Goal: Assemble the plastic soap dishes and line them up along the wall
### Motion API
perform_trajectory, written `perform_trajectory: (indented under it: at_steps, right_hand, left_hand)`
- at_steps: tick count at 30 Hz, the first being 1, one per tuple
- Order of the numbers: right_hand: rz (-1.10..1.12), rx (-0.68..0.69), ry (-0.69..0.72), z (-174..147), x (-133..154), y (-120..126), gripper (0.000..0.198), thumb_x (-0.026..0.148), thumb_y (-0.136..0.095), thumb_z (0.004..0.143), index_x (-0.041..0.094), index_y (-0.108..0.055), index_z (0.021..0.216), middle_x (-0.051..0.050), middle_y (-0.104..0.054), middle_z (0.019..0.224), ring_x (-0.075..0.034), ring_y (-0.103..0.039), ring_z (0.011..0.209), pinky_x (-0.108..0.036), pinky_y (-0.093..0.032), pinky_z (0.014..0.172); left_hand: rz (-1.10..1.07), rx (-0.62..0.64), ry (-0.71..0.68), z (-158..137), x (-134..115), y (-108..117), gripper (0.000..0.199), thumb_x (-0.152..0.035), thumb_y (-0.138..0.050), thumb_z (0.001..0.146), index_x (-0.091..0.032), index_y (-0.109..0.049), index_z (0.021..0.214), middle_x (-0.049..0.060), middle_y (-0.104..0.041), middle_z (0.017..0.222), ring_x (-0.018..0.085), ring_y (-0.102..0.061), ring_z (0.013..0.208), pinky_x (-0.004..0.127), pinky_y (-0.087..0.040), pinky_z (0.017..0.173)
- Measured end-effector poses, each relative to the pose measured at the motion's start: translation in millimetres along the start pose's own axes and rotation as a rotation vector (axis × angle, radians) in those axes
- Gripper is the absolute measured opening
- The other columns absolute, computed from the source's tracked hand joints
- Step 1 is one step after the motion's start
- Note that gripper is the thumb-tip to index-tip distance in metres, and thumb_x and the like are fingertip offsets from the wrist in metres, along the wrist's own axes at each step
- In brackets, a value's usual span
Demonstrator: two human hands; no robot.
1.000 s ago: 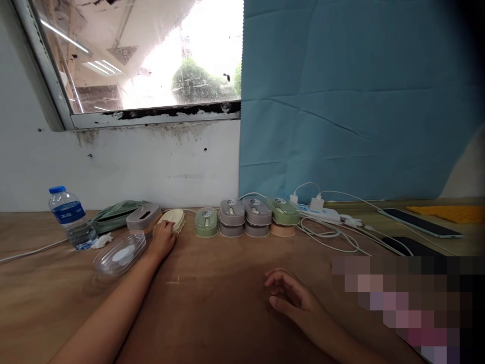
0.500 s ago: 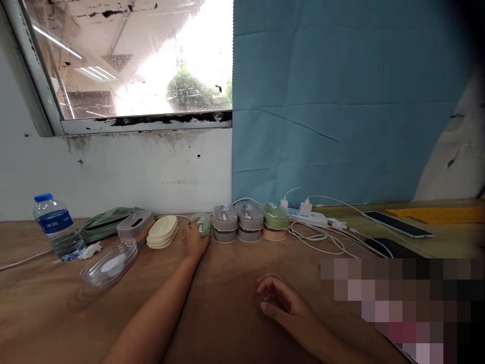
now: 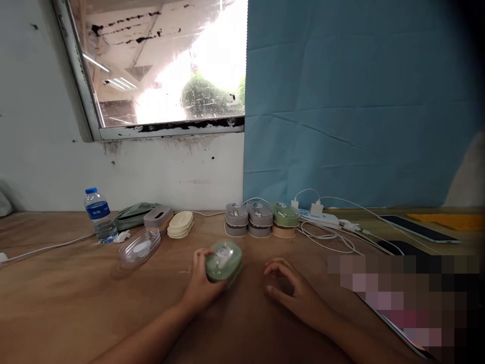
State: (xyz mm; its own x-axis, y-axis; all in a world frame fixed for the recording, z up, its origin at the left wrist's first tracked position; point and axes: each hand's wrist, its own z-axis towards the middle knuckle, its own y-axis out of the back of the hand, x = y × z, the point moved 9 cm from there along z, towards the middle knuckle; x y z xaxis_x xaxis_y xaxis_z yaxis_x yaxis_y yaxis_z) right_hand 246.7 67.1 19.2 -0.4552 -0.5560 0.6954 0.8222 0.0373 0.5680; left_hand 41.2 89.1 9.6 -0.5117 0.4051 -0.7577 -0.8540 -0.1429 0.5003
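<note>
My left hand (image 3: 206, 279) grips a green lunch box (image 3: 223, 260) by its left side, over the middle of the table. A pale label and a small piece show on the box's lid; its edges are slightly blurred. To the right of it, apart from the box, my right hand (image 3: 288, 288) rests near the tabletop with fingers curved and a gap between thumb and fingertips, holding nothing. Behind stand two grey lunch boxes (image 3: 236, 218) (image 3: 259, 219) and one with a green lid and orange base (image 3: 284, 220), side by side.
Left along the back are a water bottle (image 3: 99, 215), a green pouch (image 3: 134, 216), a grey box with a slot (image 3: 158, 217), stacked cream lids (image 3: 181, 224) and a clear plastic lid (image 3: 140, 247). Right are a power strip (image 3: 318, 217), cables and a phone (image 3: 419, 229).
My left hand has brought the green lunch box from the back row toward me and slightly right. My right hand stays about where it was, and the view has shifted left.
</note>
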Motion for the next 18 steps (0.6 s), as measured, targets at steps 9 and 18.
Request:
perform_trajectory:
  at_steps: [9,18]
  right_hand:
    - [0.126,0.361,0.120,-16,30,-25,0.077,0.041,-0.065,0.064,0.023,-0.031,0.130,-0.008,-0.029,0.137,-0.027,-0.021,0.127,-0.043,-0.020,0.102]
    - [0.200,0.350,-0.009,-13,13,-36,0.098,0.035,-0.073,0.057,0.021,-0.014,0.134,-0.012,-0.027,0.137,-0.025,-0.030,0.124,-0.040,-0.025,0.101]
  left_hand:
    - [-0.343,0.531,-0.320,-44,-58,-19,0.067,-0.028,-0.074,0.045,-0.020,-0.042,0.104,0.007,-0.036,0.110,0.022,-0.036,0.108,0.037,-0.029,0.095]
    - [-0.455,0.357,0.046,-25,-11,-12,0.037,-0.041,-0.055,0.073,-0.017,-0.046,0.099,0.006,-0.054,0.096,0.018,-0.051,0.089,0.029,-0.040,0.078]
